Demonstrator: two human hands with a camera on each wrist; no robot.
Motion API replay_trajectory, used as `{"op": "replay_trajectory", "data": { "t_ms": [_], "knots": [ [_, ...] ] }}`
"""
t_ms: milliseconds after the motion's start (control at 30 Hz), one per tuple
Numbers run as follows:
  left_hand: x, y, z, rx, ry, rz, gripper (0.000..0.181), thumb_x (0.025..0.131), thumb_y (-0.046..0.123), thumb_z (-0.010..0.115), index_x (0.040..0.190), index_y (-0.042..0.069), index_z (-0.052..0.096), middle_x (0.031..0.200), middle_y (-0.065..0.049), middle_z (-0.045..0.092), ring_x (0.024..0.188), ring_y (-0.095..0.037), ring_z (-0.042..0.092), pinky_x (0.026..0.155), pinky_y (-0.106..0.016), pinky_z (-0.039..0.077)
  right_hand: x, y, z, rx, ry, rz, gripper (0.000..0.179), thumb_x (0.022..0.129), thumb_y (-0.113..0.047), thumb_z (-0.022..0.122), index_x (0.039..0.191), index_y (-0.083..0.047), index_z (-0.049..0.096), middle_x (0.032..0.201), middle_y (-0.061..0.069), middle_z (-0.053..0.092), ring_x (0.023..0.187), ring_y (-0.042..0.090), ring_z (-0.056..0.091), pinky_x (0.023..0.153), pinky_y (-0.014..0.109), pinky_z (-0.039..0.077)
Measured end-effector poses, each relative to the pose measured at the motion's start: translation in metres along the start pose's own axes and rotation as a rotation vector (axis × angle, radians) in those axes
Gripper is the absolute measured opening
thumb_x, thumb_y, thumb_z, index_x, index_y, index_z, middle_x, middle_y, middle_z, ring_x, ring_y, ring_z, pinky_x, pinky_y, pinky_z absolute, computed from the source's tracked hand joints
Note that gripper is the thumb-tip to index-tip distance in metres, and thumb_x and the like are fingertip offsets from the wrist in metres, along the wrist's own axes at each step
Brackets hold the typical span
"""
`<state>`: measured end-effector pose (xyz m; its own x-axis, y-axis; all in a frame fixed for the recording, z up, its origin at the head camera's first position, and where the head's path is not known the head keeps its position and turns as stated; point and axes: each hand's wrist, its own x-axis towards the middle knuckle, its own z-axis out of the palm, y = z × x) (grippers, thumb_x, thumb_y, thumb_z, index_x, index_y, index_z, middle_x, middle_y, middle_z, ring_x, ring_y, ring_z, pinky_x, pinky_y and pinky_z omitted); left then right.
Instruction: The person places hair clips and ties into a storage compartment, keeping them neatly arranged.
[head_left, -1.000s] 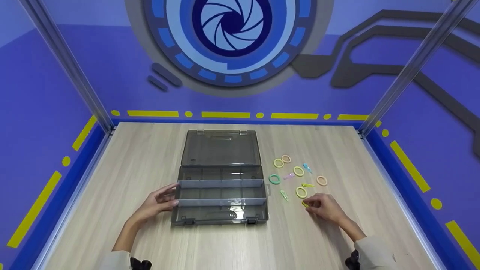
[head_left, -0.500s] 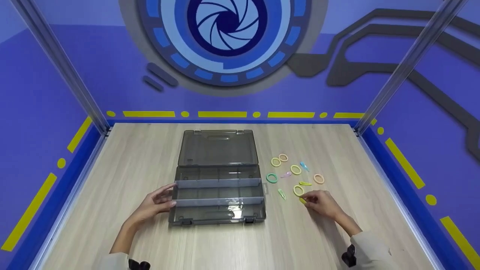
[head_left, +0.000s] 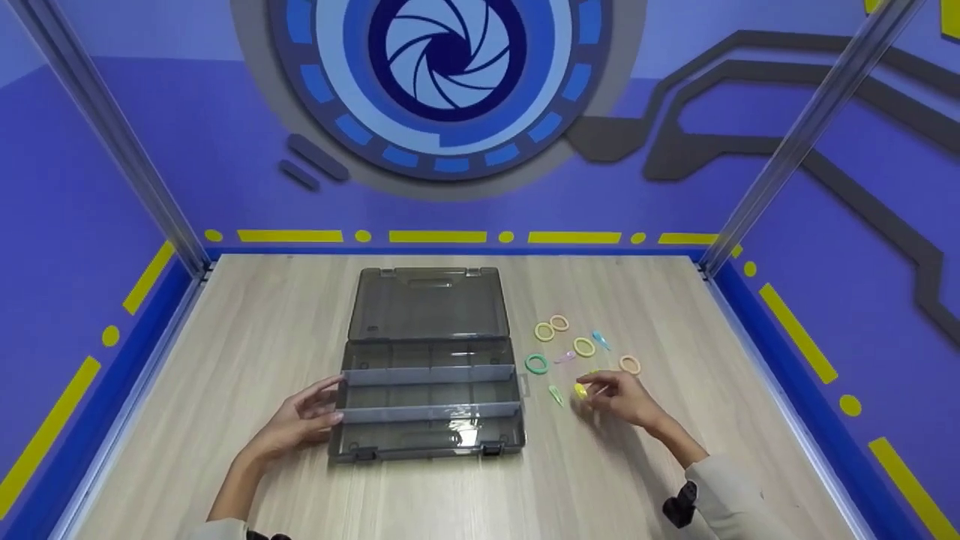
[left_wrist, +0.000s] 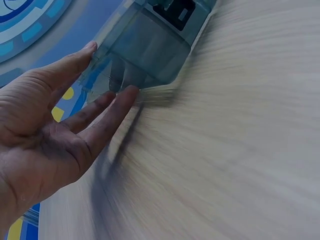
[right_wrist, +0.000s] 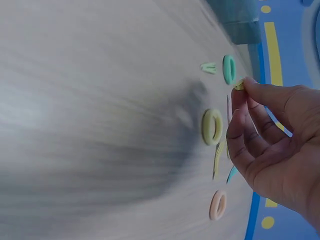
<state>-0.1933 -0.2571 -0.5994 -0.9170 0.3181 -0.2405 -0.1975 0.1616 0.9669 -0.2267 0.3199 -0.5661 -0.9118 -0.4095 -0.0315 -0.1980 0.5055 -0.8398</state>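
Observation:
My right hand (head_left: 622, 401) pinches a small yellow hair clip (right_wrist: 239, 85) between thumb and index finger, raised off the table. My left hand (head_left: 296, 420) touches the left side wall of a see-through dark plastic storage box (head_left: 427, 444), its fingers extended in the left wrist view. The box's lid (head_left: 429, 304) lies back, and dividers split the inside into rows. Near my right hand lie several hair ties, among them a green one (head_left: 536, 364), a yellow one (head_left: 583, 347) and a peach one (head_left: 630, 365). A light green hair clip (head_left: 556, 396) lies left of the pinched clip.
Farther back are a blue hair clip (head_left: 601, 340), a pink hair clip (head_left: 565, 358) and touching yellow and peach hair ties (head_left: 544, 331). The wooden table (head_left: 262, 322) is bounded by blue printed walls (head_left: 465, 202) and metal posts (head_left: 142, 142).
My right hand has lifted the yellow hair clip and carried it left, towards the box. My left hand stays at the box's left side. The head view has shifted slightly.

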Motion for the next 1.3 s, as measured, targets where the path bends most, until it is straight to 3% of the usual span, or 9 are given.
{"op": "replay_trajectory", "data": {
  "t_ms": [267,500,800,1000,1300],
  "knots": [
    [-0.005,0.001,-0.003,-0.036,-0.019,-0.069,0.077,0.099,0.02,0.069,0.163,0.014,0.025,0.16,-0.031,0.027,0.142,-0.047,0.043,0.102,-0.05,0.054,0.011,-0.014,0.006,0.107,0.02,0.064,0.031,0.094,0.003,0.067,0.124,0.011,0.065,0.101,0.027,0.07,0.082,0.008,0.065,0.071,0.02,0.056],
    [-0.005,0.009,-0.001,0.021,-0.041,-0.054,0.078,0.099,0.019,0.069,0.162,0.01,0.024,0.157,-0.036,0.03,0.132,-0.039,0.054,0.1,-0.055,0.054,0.023,-0.028,0.012,0.134,-0.027,0.087,0.032,0.094,0.0,0.069,0.124,0.009,0.065,0.099,0.021,0.07,0.078,0.01,0.067,0.068,0.025,0.058],
    [-0.003,0.013,-0.001,0.026,-0.041,-0.06,0.081,0.097,0.019,0.071,0.162,0.011,0.024,0.156,-0.036,0.03,0.121,-0.024,0.06,0.093,-0.044,0.058,0.042,-0.05,0.028,0.157,-0.056,0.049,0.032,0.093,0.002,0.068,0.124,0.009,0.065,0.099,0.025,0.07,0.081,0.015,0.071,0.069,0.028,0.06],
    [-0.003,0.013,-0.001,0.019,-0.043,-0.057,0.08,0.098,0.019,0.07,0.162,0.011,0.024,0.157,-0.036,0.029,0.126,-0.028,0.058,0.095,-0.047,0.057,0.051,-0.062,0.038,0.179,-0.073,0.046,0.033,0.094,0.0,0.068,0.126,0.008,0.065,0.097,0.018,0.071,0.08,0.01,0.07,0.068,0.027,0.059],
    [-0.005,0.012,0.001,0.013,-0.035,-0.071,0.08,0.098,0.02,0.07,0.163,0.013,0.024,0.158,-0.035,0.028,0.128,-0.029,0.056,0.095,-0.048,0.057,0.06,-0.076,0.05,0.2,-0.094,0.039,0.033,0.095,0.002,0.065,0.128,0.006,0.065,0.1,0.018,0.072,0.084,0.011,0.072,0.071,0.025,0.06]
  ]
}}
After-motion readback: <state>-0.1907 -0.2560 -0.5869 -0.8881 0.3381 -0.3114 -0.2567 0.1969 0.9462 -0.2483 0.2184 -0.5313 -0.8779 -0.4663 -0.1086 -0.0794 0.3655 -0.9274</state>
